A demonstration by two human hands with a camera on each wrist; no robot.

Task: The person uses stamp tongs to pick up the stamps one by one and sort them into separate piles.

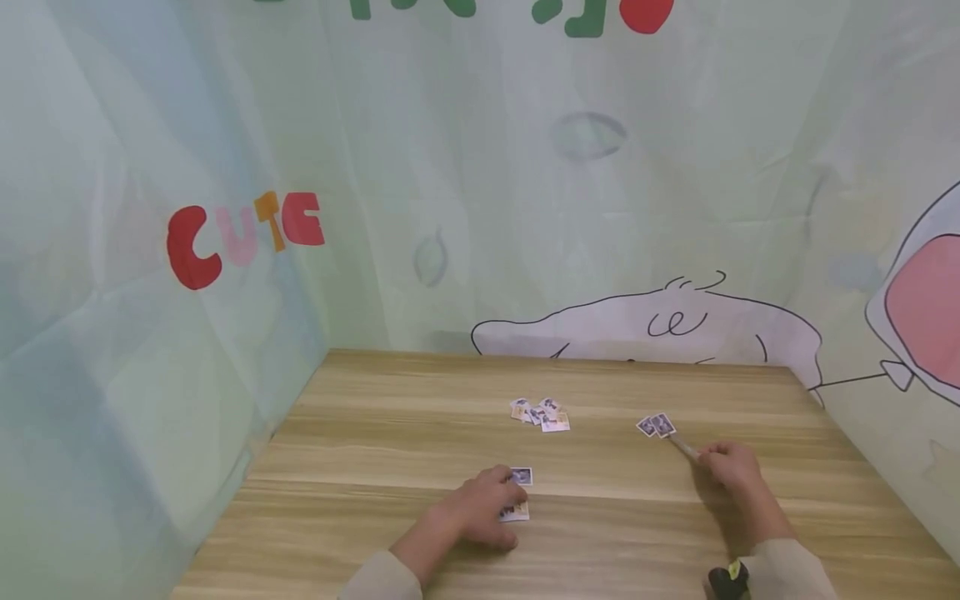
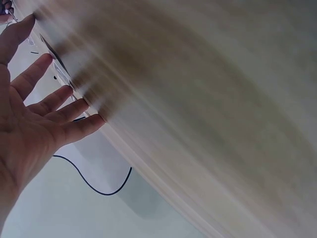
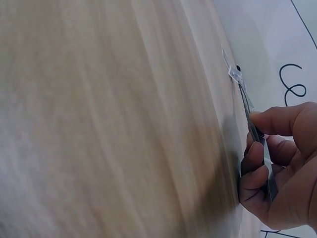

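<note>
My right hand (image 1: 731, 467) grips slim metal tweezers (image 3: 246, 101), pointing away toward the back of the table. At their tips is a small white-edged picture card (image 1: 663, 425), stamp-like, which overlaps another such card (image 1: 643, 427). My left hand (image 1: 478, 508) rests palm down with fingers spread and fingertips at the tabletop. One picture card (image 1: 522, 476) shows beyond its fingers, and a second card (image 1: 516, 511) shows between index finger and thumb; both are partly hidden by the hand.
Several similar cards lie in a loose, overlapping pile (image 1: 551, 422) at the back middle of the wooden table (image 1: 600, 542). Printed cloth (image 1: 487, 192) hangs behind the table and along its sides. A black object (image 1: 726, 582) sits at the right sleeve cuff.
</note>
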